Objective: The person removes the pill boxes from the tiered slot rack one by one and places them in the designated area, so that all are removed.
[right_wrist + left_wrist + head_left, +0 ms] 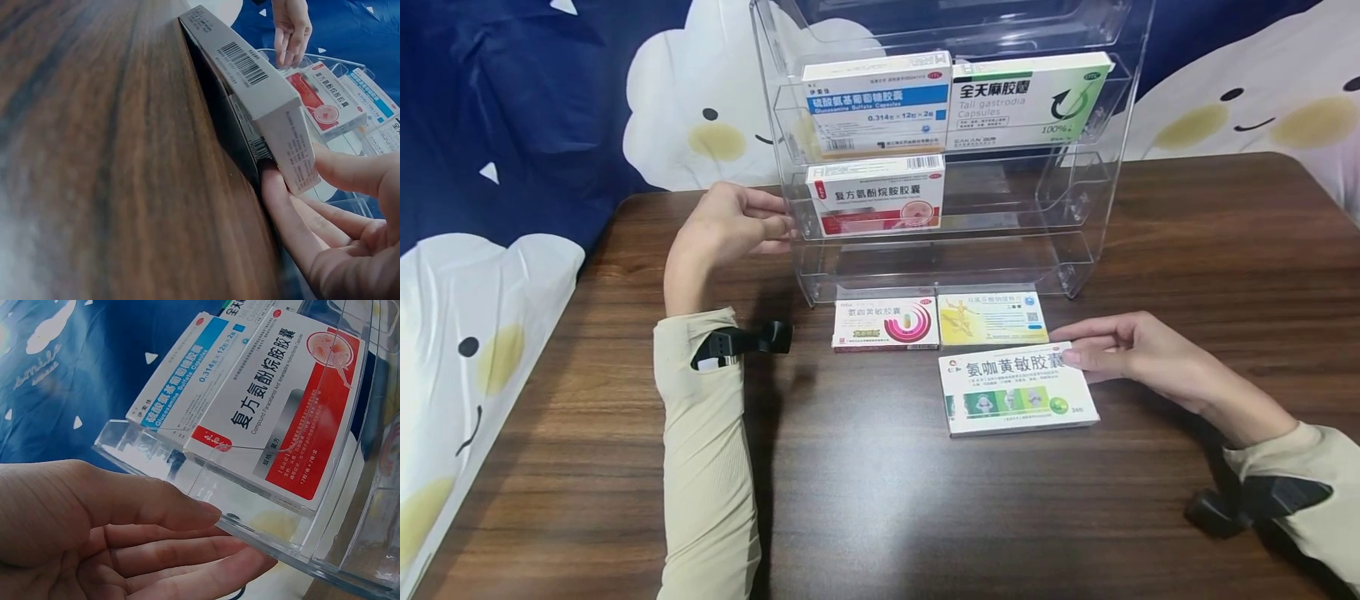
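My right hand (1138, 358) pinches the near corner of a white-and-green medicine box (1018, 396), thumb on top and fingers underneath. In the right wrist view, that box (250, 81) is tilted, its held end raised off the table. My left hand (726, 225) touches the left side of a clear acrylic display rack (932, 258) with fairly straight fingers; in the left wrist view, thumb and fingertips meet the rack's edge. Close to that hand, a red-and-white medicine box (876, 200) stands on the rack's middle tier.
On the upper tier stand a blue-and-white box (880, 108) and a green-and-white box (1026, 100). Before the rack lie a pink-and-white box (886, 323) and a yellow box (992, 319) on the brown wooden table (587, 467). A cloud-patterned blue cloth (535, 108) hangs behind.
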The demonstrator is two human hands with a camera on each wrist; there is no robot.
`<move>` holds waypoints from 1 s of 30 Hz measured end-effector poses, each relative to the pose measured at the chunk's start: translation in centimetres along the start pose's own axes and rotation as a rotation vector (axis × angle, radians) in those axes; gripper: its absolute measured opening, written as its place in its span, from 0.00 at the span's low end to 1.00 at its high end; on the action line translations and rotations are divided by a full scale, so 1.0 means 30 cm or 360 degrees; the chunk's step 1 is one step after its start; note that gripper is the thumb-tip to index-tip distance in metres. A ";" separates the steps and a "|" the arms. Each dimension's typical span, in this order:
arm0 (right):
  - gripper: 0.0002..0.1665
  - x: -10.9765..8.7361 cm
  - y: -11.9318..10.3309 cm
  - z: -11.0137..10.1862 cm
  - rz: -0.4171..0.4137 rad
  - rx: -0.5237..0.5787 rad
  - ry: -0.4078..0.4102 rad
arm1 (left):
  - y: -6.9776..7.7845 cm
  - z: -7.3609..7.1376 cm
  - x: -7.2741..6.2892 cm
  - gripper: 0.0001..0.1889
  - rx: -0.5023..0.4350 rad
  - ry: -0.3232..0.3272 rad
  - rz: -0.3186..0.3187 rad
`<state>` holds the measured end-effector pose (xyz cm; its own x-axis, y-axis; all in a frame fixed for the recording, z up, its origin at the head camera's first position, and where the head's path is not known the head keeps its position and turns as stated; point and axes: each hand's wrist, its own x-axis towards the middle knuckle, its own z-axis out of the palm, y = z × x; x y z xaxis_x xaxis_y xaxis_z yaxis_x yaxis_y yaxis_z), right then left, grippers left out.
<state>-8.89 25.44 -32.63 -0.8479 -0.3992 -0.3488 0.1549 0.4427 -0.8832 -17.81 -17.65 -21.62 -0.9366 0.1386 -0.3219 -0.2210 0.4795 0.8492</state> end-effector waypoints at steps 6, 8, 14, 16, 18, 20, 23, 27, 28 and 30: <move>0.28 0.005 -0.005 0.002 -0.0004 -0.0025 -0.0003 | 0.001 -0.001 0.001 0.21 0.0015 0.0001 -0.0014; 0.28 0.003 -0.006 0.004 -0.0010 -0.0036 0.0011 | 0.001 -0.001 0.003 0.21 0.0008 -0.0002 -0.0015; 0.29 -0.007 -0.013 0.004 -0.0003 -0.0059 0.0066 | 0.000 -0.001 -0.001 0.21 0.0000 0.0002 -0.0005; 0.30 -0.009 -0.018 0.006 0.0009 -0.0082 0.0073 | -0.002 -0.001 -0.001 0.21 0.0002 -0.0003 0.0001; 0.31 -0.010 -0.023 0.008 0.0032 -0.0141 0.0082 | -0.004 0.001 -0.001 0.21 0.0005 -0.0002 -0.0001; 0.32 -0.013 -0.030 0.012 0.0057 -0.0246 0.0098 | -0.007 0.002 0.001 0.21 0.0004 -0.0004 -0.0005; 0.30 -0.026 -0.043 0.031 -0.0074 -0.0548 0.0219 | -0.008 0.004 0.001 0.21 0.0005 -0.0003 -0.0016; 0.26 -0.061 -0.082 0.077 -0.0786 -0.1098 0.0561 | -0.006 0.002 0.003 0.21 0.0031 -0.0002 -0.0024; 0.26 -0.070 -0.094 0.092 -0.0981 -0.1227 0.0622 | -0.005 0.001 0.003 0.21 0.0037 0.0000 -0.0026; 0.28 -0.082 -0.119 0.125 -0.1278 -0.1381 0.0558 | -0.004 -0.002 0.003 0.21 0.0041 0.0007 -0.0038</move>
<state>-5.46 21.82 -29.81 -0.6584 -0.6261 0.4178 -0.7470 0.6114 -0.2611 -17.87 -17.73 -21.73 -0.9324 0.1229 -0.3399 -0.2362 0.5047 0.8303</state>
